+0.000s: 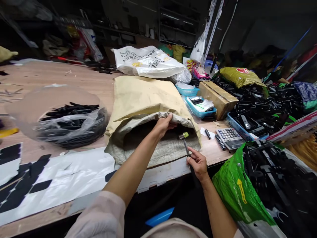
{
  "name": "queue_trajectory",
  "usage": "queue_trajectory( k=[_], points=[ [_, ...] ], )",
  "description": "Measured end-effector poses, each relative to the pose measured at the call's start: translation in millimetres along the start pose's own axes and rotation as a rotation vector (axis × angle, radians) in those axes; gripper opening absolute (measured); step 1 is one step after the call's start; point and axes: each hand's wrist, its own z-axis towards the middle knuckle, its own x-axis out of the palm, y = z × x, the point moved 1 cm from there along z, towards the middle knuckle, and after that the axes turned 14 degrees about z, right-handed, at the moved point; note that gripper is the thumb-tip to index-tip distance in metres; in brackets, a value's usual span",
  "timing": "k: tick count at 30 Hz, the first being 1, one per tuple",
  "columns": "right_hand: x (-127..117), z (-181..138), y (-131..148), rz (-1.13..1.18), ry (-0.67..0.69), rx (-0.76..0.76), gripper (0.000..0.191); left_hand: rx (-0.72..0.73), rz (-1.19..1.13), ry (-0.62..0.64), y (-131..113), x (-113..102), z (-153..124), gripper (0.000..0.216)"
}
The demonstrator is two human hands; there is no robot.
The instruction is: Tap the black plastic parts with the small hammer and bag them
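Note:
A large beige woven sack (146, 94) lies on the table with its mouth facing me. My left hand (163, 125) grips the upper edge of that mouth and lifts it, so the dark inside shows. In front of the opening, at its right side, my right hand (198, 163) is closed round the handle of a small hammer (183, 136). Its head points up and has a metal body with a yellow-green end. The lower part of the handle is mostly hidden behind my hand. What lies deep in the sack is too dark to make out.
On the left sits a clear plastic bag of black parts (71, 127). A calculator (229, 137), a black marker (207, 134), blue baskets (201, 112) and a cardboard box (218, 97) stand right. A green bag of black parts (232, 188) bulges beside my right arm.

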Motion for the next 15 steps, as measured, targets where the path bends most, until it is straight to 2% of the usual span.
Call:
queue_trajectory(
  k=[3,6,10,13,15],
  points=[
    [0,0,0,0.019,-0.029,0.013,0.047,-0.048,-0.174,-0.160,-8,2,32,0.006],
    [1,0,-1,0.037,-0.027,0.047,0.048,-0.032,-0.211,-0.231,-20,0,60,0.021],
    [1,1,-2,0.046,-0.016,0.055,0.048,0.092,-0.194,-0.281,-58,-1,92,0.022],
    [2,0,-1,0.028,-0.018,0.066,0.048,0.233,0.144,-0.337,-83,-1,106,0.022],
    [2,0,0,0.020,-0.021,0.068,0.048,0.305,0.426,-0.371,-82,-4,105,0.028]
  ],
)
